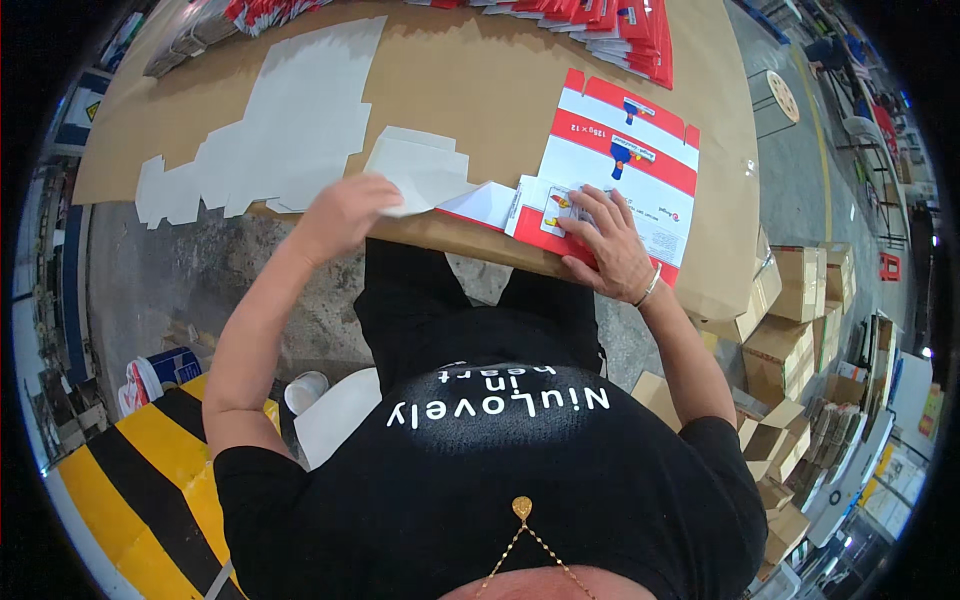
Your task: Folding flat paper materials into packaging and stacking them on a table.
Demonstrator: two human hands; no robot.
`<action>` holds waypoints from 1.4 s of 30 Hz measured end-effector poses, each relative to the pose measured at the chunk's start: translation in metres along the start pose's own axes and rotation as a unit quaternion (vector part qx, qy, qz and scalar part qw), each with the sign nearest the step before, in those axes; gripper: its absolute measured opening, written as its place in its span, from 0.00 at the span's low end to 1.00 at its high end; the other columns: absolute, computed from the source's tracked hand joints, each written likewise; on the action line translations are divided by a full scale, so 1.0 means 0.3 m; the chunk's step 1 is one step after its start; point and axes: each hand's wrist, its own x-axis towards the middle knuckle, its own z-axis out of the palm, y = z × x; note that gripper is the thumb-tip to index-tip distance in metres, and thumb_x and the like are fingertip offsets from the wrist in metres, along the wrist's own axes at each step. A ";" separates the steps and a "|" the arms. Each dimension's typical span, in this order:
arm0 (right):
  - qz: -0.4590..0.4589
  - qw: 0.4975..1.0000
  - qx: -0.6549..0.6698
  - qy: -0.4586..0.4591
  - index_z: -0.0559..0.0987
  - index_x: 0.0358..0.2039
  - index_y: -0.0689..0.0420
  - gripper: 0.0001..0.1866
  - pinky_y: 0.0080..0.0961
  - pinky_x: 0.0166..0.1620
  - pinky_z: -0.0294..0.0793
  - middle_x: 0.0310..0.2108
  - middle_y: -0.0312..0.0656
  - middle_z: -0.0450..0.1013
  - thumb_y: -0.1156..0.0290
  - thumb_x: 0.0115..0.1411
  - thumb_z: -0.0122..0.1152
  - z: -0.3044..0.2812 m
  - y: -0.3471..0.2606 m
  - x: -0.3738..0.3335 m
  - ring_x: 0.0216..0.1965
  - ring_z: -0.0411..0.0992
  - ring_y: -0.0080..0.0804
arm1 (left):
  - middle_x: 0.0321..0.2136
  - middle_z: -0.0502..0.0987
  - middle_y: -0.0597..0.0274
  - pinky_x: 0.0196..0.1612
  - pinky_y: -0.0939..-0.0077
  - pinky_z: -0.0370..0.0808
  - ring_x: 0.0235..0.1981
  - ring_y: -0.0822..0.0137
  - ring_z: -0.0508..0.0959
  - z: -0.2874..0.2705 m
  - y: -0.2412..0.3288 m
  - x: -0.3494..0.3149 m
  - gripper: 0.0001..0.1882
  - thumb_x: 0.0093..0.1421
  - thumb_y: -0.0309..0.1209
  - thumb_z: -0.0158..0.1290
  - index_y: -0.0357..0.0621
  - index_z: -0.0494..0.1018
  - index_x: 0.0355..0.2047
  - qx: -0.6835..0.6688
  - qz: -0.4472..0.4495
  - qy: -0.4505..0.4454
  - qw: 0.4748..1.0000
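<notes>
A flat red and white printed carton (655, 155) lies at the table's front right. My right hand (612, 245) rests on it with fingers spread, pressing near its left edge. A white, partly folded cardboard flap (415, 165) with a red edge extends left from the carton; whether they are one piece I cannot tell. My left hand (345, 215) is closed at the flap's left end, fingers curled over its edge, slightly blurred. Left of it, unprinted white carton blanks (300, 115) lie overlapping on the brown cardboard-covered table (480, 105).
Stacks of red and white folded cartons (600, 35) line the table's far side. Brown cardboard boxes (785, 350) are piled on the floor at right, near a round stool (777, 98). A yellow and black striped surface (140, 480) is at lower left.
</notes>
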 end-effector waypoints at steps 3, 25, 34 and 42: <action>-0.009 0.999 0.030 -0.003 0.73 0.55 0.49 0.26 0.54 0.72 0.45 0.64 0.49 0.60 0.59 0.57 0.65 -0.007 -0.001 -0.003 0.70 0.53 0.51 | 0.66 0.63 0.54 0.63 0.59 0.68 0.63 0.50 0.68 -0.053 0.024 0.049 0.36 0.52 0.26 0.65 0.46 0.68 0.62 0.105 0.011 0.205 0.973; -0.074 0.997 -0.018 -0.026 0.60 0.70 0.33 0.50 0.55 0.70 0.53 0.71 0.44 0.52 0.78 0.47 0.68 0.040 -0.027 0.013 0.71 0.50 0.55 | 0.72 0.48 0.50 0.70 0.39 0.48 0.69 0.34 0.49 0.146 0.195 0.329 0.39 0.56 0.46 0.57 0.62 0.60 0.69 -0.032 0.005 0.126 0.992; -0.051 0.997 -0.002 -0.057 0.64 0.67 0.27 0.45 0.52 0.71 0.51 0.70 0.37 0.54 0.74 0.49 0.68 0.052 -0.030 0.023 0.71 0.49 0.51 | 0.69 0.52 0.44 0.69 0.39 0.51 0.67 0.34 0.53 0.191 0.210 0.346 0.34 0.65 0.56 0.48 0.61 0.62 0.68 0.071 -0.025 0.134 0.988; -0.005 0.997 -0.058 -0.046 0.64 0.66 0.23 0.38 0.56 0.72 0.43 0.70 0.40 0.54 0.67 0.57 0.63 0.049 -0.057 0.032 0.72 0.48 0.52 | 0.70 0.51 0.43 0.69 0.40 0.51 0.68 0.35 0.52 0.171 0.242 0.355 0.32 0.66 0.51 0.47 0.61 0.60 0.69 0.101 -0.064 0.131 0.984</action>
